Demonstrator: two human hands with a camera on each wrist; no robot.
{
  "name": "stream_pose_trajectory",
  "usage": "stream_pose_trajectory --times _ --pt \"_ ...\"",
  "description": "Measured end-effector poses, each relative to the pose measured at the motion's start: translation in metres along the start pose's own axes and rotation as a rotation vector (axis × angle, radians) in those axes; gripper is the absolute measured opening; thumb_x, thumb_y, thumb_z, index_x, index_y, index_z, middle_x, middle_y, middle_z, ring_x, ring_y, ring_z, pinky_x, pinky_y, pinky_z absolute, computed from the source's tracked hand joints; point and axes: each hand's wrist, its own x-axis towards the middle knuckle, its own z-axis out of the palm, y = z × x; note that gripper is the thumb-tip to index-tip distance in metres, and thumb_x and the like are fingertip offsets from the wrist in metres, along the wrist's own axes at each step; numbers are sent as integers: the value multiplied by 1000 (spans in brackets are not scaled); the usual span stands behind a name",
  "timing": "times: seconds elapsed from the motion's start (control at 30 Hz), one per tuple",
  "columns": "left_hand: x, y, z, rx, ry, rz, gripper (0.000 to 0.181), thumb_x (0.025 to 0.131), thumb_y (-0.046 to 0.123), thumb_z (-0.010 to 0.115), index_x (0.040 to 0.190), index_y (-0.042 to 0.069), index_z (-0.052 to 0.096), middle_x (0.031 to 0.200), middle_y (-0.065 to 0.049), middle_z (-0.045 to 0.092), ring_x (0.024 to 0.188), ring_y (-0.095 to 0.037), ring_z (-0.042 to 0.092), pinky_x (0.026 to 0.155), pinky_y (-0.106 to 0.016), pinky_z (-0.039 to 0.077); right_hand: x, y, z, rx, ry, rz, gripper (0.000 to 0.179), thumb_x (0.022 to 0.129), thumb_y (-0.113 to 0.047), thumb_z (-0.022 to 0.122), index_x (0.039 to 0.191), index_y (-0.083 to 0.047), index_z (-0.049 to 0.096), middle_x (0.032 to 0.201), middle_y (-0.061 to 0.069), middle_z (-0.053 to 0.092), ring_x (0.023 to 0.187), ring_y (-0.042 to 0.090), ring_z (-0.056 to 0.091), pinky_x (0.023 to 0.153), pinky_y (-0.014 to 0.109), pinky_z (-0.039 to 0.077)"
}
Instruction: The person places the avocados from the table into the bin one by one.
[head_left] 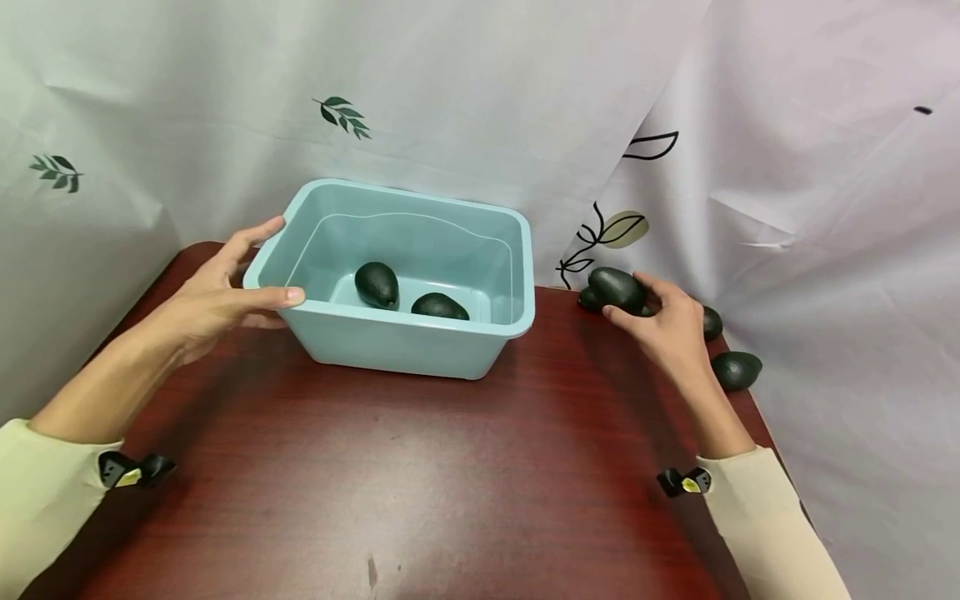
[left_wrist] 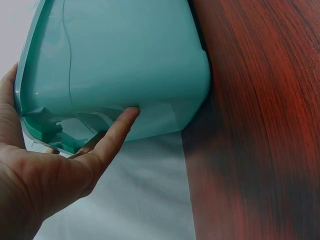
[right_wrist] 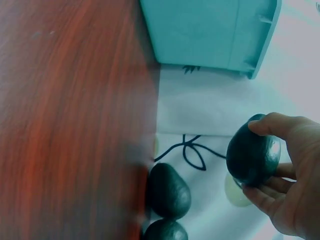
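Note:
A light blue plastic tub (head_left: 397, 346) stands toward the back of the table. Inside it, two dark green avocados (head_left: 377, 284) lie apart on the bottom. My left hand (head_left: 217, 300) grips the tub's left end, thumb over the front rim; one finger lies along the outer wall in the left wrist view. Right of the tub, my right hand (head_left: 670, 327) holds another avocado (right_wrist: 253, 152) between thumb and fingers, raised above the table. Behind and beside that hand, several more avocados (head_left: 737, 370) lie along the table's right edge, some partly hidden by it.
The reddish-brown wooden table (head_left: 420, 475) stretches in front of the tub. White sheeting (head_left: 465, 100) with leaf prints hangs close behind the tub and along both sides of the table.

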Motion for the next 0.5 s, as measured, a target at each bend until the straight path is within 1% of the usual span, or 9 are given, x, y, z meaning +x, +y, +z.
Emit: stream_pose_trajectory --times 0.03,0.1,0.13,0.2,0.27,0.37,0.47,0.5 --pt "0 0 0 1 1 -1 95 97 17 74 163 48 14 154 1 29 124 -21 51 84 -40 65 1 -2 0 5 -1 -3 75 82 -45 87 146 -15 62 133 15 71 117 33 70 111 51 44" --pt "0 0 0 -1 2 -1 94 97 17 74 163 48 14 155 0 29 124 -21 51 84 -39 65 2 -7 1 13 -11 -2 75 82 -45 87 146 -15 61 136 15 69 121 35 67 112 53 42" --pt "0 0 0 -2 1 -1 94 97 17 73 163 48 14 155 0 28 124 -21 51 84 -39 65 2 -10 1 14 -17 0 75 82 -45 86 147 -15 61 138 15 68 125 35 64 114 55 39" --pt "-1 1 0 -2 0 0 94 97 17 73 163 48 14 155 1 29 124 -20 52 83 -38 65 3 -14 1 14 -23 5 76 83 -46 86 147 -16 60 141 14 66 127 36 62 114 55 38" --pt "-1 1 0 -4 1 2 94 97 17 73 163 48 14 153 2 30 123 -20 52 83 -37 65 4 -19 2 17 -21 -1 76 83 -46 86 147 -17 60 142 13 66 127 35 62 109 54 47" --pt "-1 0 0 3 4 4 94 97 17 73 163 48 14 153 2 30 123 -20 52 83 -37 65 7 -24 5 42 -10 -23 75 82 -45 87 146 -16 61 140 12 67 119 33 70 103 51 55" --pt "0 1 -1 11 4 3 94 97 17 73 163 48 14 155 0 29 124 -20 50 82 -36 65 9 -29 7 63 -6 -38 74 81 -44 88 145 -17 63 140 10 67 115 31 73 101 49 57" --pt "0 1 -1 12 3 2 94 97 18 73 163 48 14 156 -1 29 125 -21 49 82 -36 65 9 -31 7 68 -9 -37 74 81 -44 88 145 -18 62 141 10 67 115 31 73 107 47 53"
